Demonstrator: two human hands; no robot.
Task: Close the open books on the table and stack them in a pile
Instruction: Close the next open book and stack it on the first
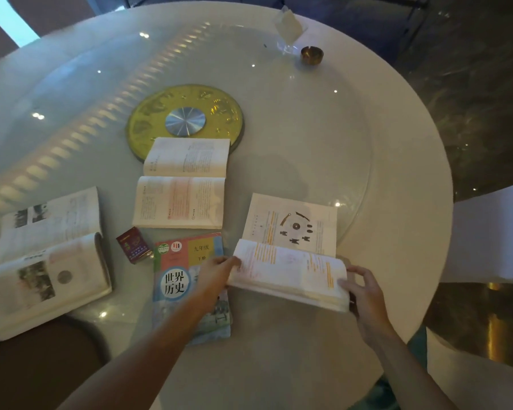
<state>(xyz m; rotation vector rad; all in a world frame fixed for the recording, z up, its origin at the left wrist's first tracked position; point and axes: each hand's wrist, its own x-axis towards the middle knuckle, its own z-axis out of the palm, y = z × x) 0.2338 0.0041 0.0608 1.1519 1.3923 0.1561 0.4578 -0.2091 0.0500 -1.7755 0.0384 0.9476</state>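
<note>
Three books lie open on the round white table (308, 119). The right open book (290, 253) has yellow-highlighted pages, and its near half is lifted. My left hand (216, 273) grips the left edge of that near half. My right hand (365, 291) holds its right corner. A closed book with a colourful cover (178, 279) lies flat just left of it, partly under my left forearm. Another open book (181, 184) lies beyond the closed one. A third open book (48, 258) lies at the left, near the table's edge.
A small red box (134, 245) stands between the left open book and the closed one. A gold disc with a metal centre (160, 113) marks the table's middle. At the far side stand a brass ashtray (312, 55) and a clear napkin holder (289, 28). White chairs flank the table.
</note>
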